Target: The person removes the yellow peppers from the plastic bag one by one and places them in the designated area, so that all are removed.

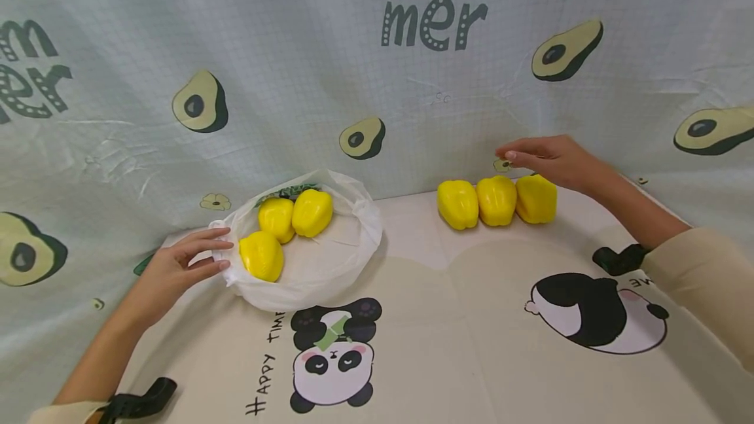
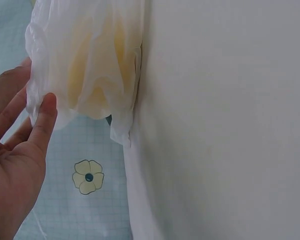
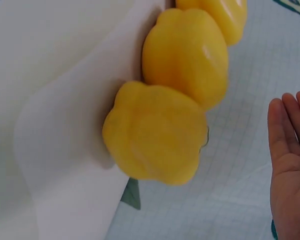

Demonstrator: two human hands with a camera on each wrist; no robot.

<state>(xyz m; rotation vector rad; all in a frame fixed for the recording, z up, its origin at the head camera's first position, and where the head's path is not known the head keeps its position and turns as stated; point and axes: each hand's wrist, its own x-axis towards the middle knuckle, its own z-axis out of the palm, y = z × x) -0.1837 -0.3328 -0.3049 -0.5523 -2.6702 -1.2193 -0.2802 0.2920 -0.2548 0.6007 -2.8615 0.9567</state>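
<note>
My left hand (image 1: 177, 270) pinches the left rim of a white plastic bag (image 1: 368, 234); in the left wrist view the thumb and fingers lie on either side of the thin bag edge (image 2: 36, 80). The bag's mouth is spread wide, with three yellow bell peppers (image 1: 262, 256) inside it. Three more yellow bell peppers (image 1: 497, 201) stand in a row on the right, at the back of the table. Just above the rightmost pepper (image 3: 155, 132) hovers my right hand (image 1: 554, 157), fingers straight and holding nothing. In the right wrist view its palm (image 3: 295, 180) shows beside the peppers.
The light tablecloth (image 1: 448, 345) carries printed pandas (image 1: 332, 371) and lettering. Behind the table hangs a pale sheet (image 1: 283, 84) printed with avocados. A black strap (image 1: 141, 401) sits on my left wrist, another black strap (image 1: 618, 259) on the right.
</note>
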